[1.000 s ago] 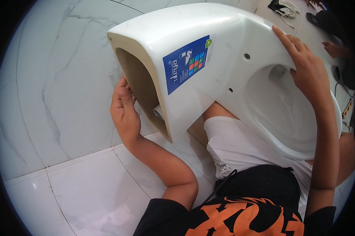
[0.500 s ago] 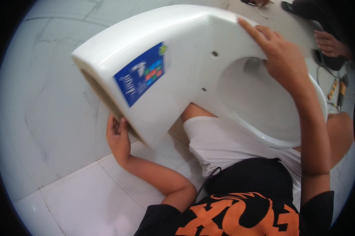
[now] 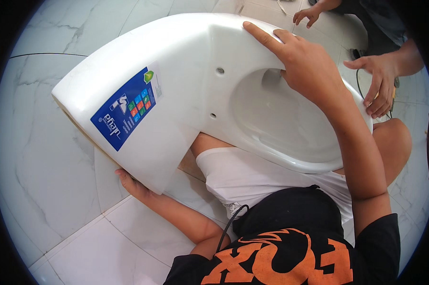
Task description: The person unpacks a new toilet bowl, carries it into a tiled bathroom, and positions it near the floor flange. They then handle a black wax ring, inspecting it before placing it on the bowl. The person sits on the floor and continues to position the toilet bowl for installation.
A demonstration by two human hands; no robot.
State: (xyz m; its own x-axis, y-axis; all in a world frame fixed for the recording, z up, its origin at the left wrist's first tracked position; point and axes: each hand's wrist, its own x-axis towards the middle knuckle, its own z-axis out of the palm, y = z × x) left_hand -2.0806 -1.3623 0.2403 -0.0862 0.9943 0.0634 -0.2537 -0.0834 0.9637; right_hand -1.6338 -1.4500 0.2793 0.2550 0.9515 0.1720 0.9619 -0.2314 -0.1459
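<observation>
A white ceramic toilet point(image 3: 186, 90) lies across my lap, its tank end toward the left and its bowl opening facing up. A blue sticker point(image 3: 124, 109) is on the tank wall, and two bolt holes show behind the bowl. My left hand point(image 3: 134, 185) is closed on the near corner of the tank's end, thumb along the edge, its fingers hidden underneath. Reaching over the bowl, my right hand point(image 3: 305, 64) grips the far side, index finger stretched along the edge. At the right, a co-worker's hand point(image 3: 380, 85) is by the bowl's front rim, fingers spread.
Marble-patterned floor tiles point(image 3: 48, 156) surround me. The co-worker's other hand point(image 3: 312, 15) hangs beyond the toilet, close to a bent leg. A dark cable point(image 3: 359, 80) lies on the floor at the right, partly hidden by the co-worker's hand.
The toilet has shifted left in view, its tank end less open to sight. My left hand's fingers have gone underneath. The co-worker's hands have come nearer, one to the bowl's front rim.
</observation>
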